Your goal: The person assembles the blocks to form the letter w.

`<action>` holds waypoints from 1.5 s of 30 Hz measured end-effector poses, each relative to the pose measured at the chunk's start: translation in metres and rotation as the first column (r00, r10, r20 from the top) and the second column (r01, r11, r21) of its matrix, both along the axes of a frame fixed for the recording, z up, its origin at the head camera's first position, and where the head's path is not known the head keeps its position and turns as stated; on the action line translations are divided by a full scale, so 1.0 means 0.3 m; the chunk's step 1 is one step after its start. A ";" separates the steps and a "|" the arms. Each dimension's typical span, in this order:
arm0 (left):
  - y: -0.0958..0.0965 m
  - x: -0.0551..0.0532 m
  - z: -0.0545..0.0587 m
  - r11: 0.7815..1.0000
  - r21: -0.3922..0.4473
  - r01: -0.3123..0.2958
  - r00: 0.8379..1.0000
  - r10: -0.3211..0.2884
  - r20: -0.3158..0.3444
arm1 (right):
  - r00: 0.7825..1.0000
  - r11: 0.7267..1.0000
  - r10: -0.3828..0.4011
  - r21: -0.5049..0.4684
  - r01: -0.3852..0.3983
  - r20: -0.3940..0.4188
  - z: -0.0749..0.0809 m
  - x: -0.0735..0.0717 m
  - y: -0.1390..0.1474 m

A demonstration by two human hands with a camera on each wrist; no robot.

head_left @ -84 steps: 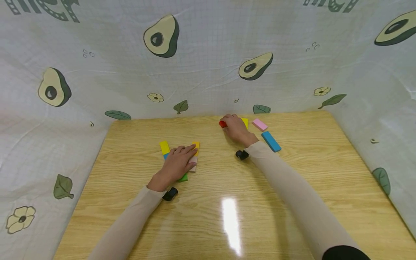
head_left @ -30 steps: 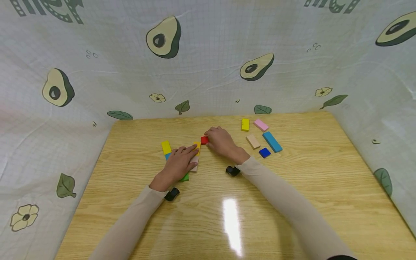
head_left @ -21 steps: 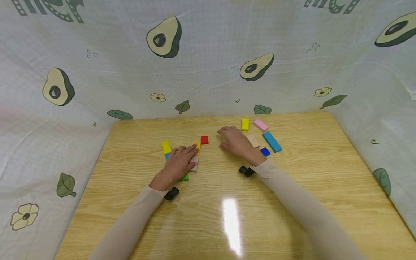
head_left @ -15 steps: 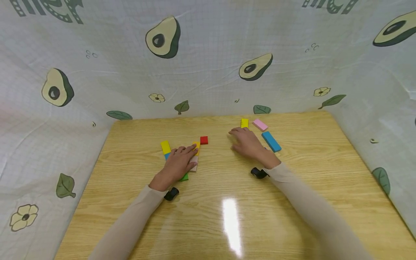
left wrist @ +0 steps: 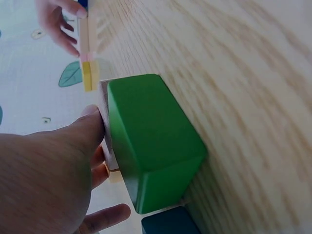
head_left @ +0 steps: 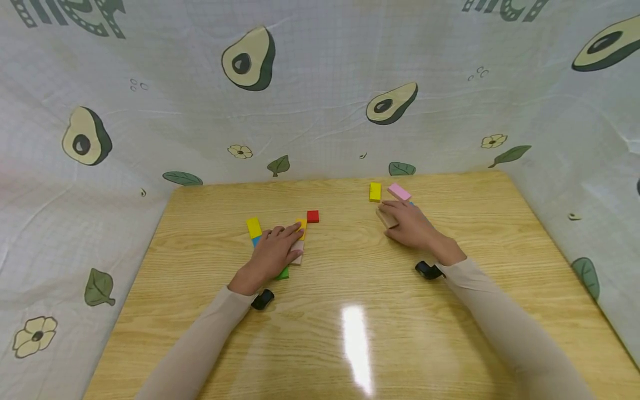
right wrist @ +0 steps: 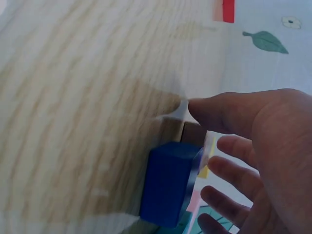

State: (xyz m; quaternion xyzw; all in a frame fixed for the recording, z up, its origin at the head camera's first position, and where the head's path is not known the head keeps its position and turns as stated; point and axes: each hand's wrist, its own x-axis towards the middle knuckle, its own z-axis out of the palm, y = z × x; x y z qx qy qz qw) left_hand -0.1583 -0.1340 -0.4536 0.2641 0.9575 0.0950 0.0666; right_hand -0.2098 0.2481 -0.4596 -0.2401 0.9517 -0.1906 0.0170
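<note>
My left hand point(head_left: 272, 253) lies flat over a cluster of coloured wooden blocks, fingers extended. Around it show a yellow block point(head_left: 254, 227), an orange block point(head_left: 301, 228), a pale block point(head_left: 297, 253) and a green block point(left wrist: 151, 126); a blue one is mostly covered. Just off the orange block's far right corner sits a red block point(head_left: 313, 216). My right hand point(head_left: 411, 225) reaches over a beige block point(head_left: 387, 218), thumb and fingers apart on either side of it. A dark blue block point(right wrist: 170, 185) stands under that hand, hidden in the head view.
Beyond the right hand lie a second yellow block point(head_left: 375, 192) and a pink block point(head_left: 399, 192). The hand mostly covers a long light-blue block. A printed cloth point(head_left: 320, 139) rises along the back of the wooden table point(head_left: 320, 344) and at both sides.
My right hand carried the red block left from near the far yellow block, set it beside the orange one and let go. It then moved right to the beige block. My left hand stayed put.
</note>
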 end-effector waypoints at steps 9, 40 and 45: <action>-0.004 -0.001 -0.008 1.000 0.008 0.000 1.000 0.000 -0.006 | 0.998 0.999 0.047 0.019 -0.047 -0.029 -0.007 -0.004 0.017; -0.003 -0.005 -0.006 1.000 -0.016 0.000 1.000 0.000 0.000 | 0.990 0.990 0.140 -0.008 -0.140 -0.024 0.010 0.020 -0.331; -0.001 -0.006 -0.005 1.000 -0.026 -0.002 1.000 0.002 -0.005 | 0.991 0.991 0.133 -0.011 -0.133 -0.021 0.009 0.019 -0.373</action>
